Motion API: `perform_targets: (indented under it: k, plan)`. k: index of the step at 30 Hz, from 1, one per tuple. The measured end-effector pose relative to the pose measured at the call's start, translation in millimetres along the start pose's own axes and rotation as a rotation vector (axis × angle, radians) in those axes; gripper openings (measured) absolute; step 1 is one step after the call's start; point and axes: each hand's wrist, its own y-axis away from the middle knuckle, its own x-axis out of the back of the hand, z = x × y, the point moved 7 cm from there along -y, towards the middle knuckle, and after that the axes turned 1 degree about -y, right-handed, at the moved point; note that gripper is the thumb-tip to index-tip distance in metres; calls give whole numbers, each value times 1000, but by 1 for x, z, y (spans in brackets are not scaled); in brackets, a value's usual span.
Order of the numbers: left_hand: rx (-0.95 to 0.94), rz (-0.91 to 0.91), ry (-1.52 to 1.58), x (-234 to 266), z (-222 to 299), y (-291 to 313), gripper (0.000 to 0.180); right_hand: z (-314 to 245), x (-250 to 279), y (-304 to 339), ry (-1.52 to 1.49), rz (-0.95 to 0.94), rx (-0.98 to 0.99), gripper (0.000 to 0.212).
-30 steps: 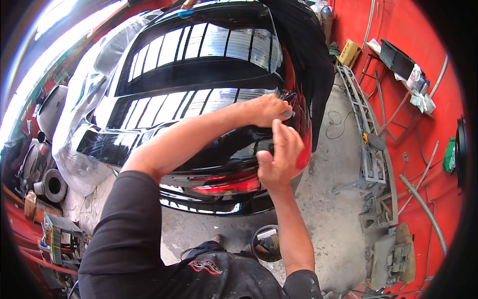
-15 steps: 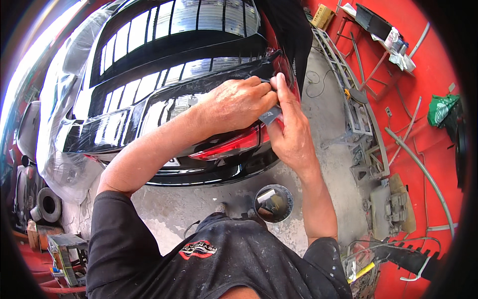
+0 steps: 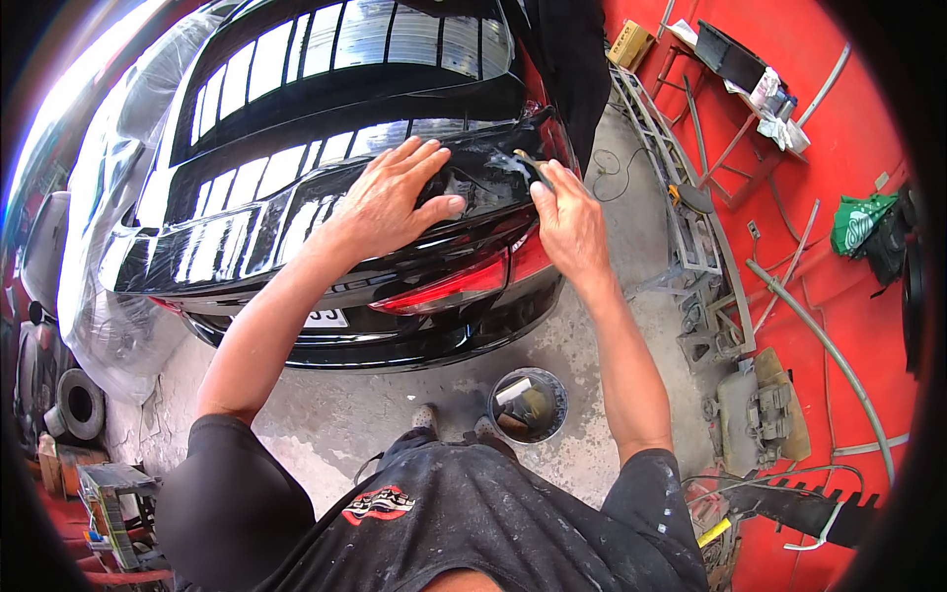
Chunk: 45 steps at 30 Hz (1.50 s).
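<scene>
The rear of a glossy black car fills the upper middle. My left hand lies flat on its trunk lid edge, fingers spread, holding nothing. At the right corner of the lid, my right hand is closed on a small dark grey piece of sandpaper, pressed to the paint and mostly covered by the fingers. Just left of it, a pale, wet-looking smear marks the black surface. The red tail light sits below both hands.
A bucket with liquid and things inside stands on the floor near my feet. Clear plastic sheeting covers the left side. Metal frame parts line the right. A person in dark clothing is beyond the car's corner.
My hands have come apart. The left has moved left and flattened on the lid, while the right has kept the sandpaper and brought it down to the corner.
</scene>
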Motion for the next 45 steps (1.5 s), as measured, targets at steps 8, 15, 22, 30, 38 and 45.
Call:
perform_targets:
  k: [8, 15, 22, 30, 38, 45]
  plan:
    - [-7, -106, -20, -9, 2, 3, 109, 101, -28, -63, -87, -117, -360, 47]
    - [24, -100, 12, -17, 0, -1, 110, 158, -46, -96, -41, -80, -333, 52]
    - [43, -113, 6, -15, -2, 2, 113, 104, -15, -37, -107, -113, -273, 46]
    - [7, -102, 15, -12, 6, -6, 111, 220, -66, -138, 60, -140, -321, 52]
    - [77, -127, -1, -15, -2, 0, 117, 109, -24, -57, -194, -81, -82, 48]
    - [47, -121, 16, -16, 3, -8, 114, 202, -61, -129, 58, -140, -265, 51]
